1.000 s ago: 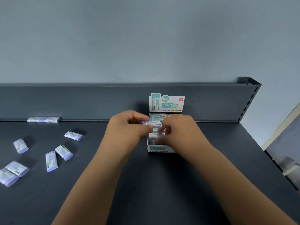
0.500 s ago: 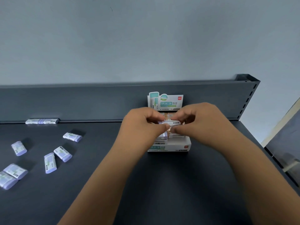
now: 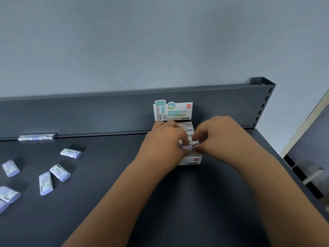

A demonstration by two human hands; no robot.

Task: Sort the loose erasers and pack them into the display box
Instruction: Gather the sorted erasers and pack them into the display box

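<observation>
At the far left, the loose erasers (image 3: 60,172) lay scattered flat on the shelf (image 3: 110,193), well apart from the work point. Two more (image 3: 37,136) lay end to end against the back panel (image 3: 89,116).

The left hand (image 3: 165,145) was positioned at the left side of the display box (image 3: 193,159). Its fingers (image 3: 184,139) were curled and pinched the left end of one eraser (image 3: 189,145).

This eraser was held over the near end of the box, just above the opening. Its long axis ran left to right and rose slightly toward the right. This was roughly parallel to the packed rows (image 3: 186,125) visible farther back in the box.

The right hand (image 3: 222,138) was positioned at the right side. Its fingers (image 3: 199,138) were curled inward and pinched the right end of the same eraser.

Both hands were equally near, one at each end. The free slot lay directly below the fingers, so the coming move was judged to be a short descent. The axis needed levelling first, so that the eraser would seat square between the box walls.
</observation>
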